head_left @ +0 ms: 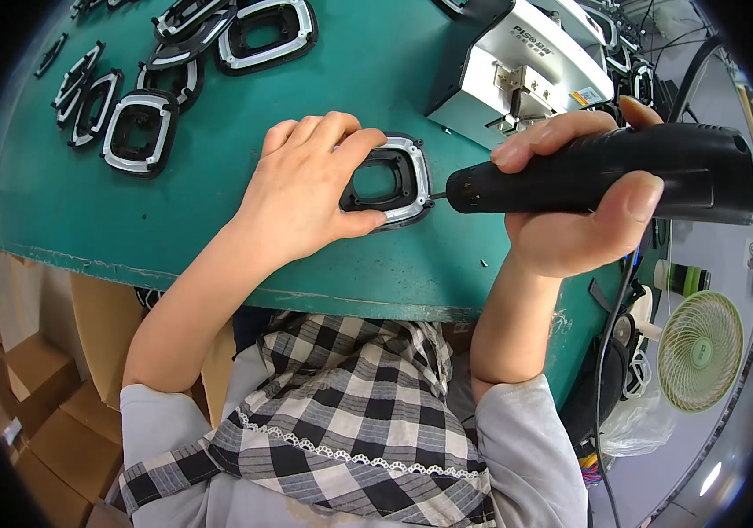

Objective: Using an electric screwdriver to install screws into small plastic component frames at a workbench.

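Note:
My left hand [310, 180] grips a black and silver rounded-square frame [418, 180] from its left side, thumb along the near edge and fingers along the far edge. The frame stays on the green table. In my right hand [583, 194] is a black electric screwdriver [605, 172], held level with a cord at its back end. Its thin bit points left and meets the frame's right edge, near a small corner tab. Whether a screw sits at the tip is too small to tell.
Similar frames [140, 132] lie in a loose group at the back left of the green table [209, 238]. A white and silver machine [526, 70] stands at the back right. To the right are a green fan [700, 352] and a hanging cord; cardboard boxes [37, 370] sit at lower left.

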### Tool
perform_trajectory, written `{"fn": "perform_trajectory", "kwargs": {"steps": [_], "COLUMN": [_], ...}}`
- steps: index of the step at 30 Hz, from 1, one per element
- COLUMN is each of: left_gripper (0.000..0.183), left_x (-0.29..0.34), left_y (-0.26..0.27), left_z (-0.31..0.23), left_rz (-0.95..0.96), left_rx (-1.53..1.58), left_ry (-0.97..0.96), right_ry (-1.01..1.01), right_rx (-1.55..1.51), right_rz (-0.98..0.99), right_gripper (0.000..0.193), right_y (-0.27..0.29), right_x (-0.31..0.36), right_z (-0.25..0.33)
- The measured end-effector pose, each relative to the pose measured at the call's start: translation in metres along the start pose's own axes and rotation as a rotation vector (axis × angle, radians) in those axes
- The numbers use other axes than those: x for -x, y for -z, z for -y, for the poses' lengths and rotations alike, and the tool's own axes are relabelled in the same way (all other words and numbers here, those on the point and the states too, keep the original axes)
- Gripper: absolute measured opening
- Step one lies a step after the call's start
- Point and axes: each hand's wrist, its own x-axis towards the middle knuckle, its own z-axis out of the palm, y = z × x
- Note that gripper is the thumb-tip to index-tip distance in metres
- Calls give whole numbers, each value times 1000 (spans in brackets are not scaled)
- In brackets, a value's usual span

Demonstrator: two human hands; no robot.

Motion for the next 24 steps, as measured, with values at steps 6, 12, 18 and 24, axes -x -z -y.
{"fn": "perform_trajectory", "kwargs": {"steps": [6, 12, 18, 24], "left_gripper": [66, 66, 65, 64], "left_x": [1, 2, 0, 0], "left_y": [-4, -6, -4, -4], "left_z": [0, 1, 2, 8], "left_rz": [-17, -9, 13, 47], "left_rx": [-38, 6, 60, 154], "left_ry": [0, 47, 40, -44], "right_ry": [40, 38, 38, 219], "right_rx": [133, 152, -240, 39], "right_rz": [40, 95, 97, -194], "right_gripper": [75, 81, 74, 70], "right_y": [-11, -14, -10, 24], "right_x": [5, 13, 12, -45], "right_z": [2, -2, -16, 0]}}
